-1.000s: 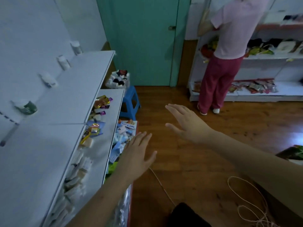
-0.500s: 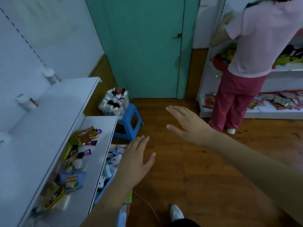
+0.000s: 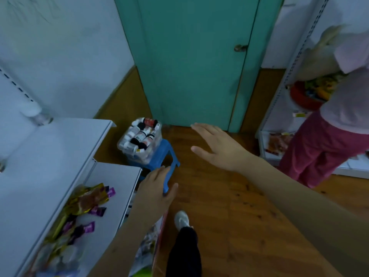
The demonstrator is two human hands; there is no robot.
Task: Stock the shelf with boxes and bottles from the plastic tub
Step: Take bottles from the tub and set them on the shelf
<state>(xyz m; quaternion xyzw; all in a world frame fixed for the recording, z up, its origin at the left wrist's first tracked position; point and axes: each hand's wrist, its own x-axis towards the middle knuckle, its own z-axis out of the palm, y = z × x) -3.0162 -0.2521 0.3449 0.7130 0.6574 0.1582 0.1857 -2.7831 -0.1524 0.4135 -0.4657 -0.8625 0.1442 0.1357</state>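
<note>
1. Approaching the plastic tub (image 3: 139,142) of bottles on the blue stool (image 3: 159,156), beside the shelf (image 3: 60,148).
2. Left hand (image 3: 155,188) and right hand (image 3: 217,146): spread open, empty.
3. Next, likely: reach in, grip a bottle.

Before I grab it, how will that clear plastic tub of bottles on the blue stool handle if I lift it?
The plastic tub looks heaped with bottles, so it is probably heavy for its size. Bottles on top may roll or spill if it tilts. It sits on a small blue stool, so pushing could tip it.
</note>
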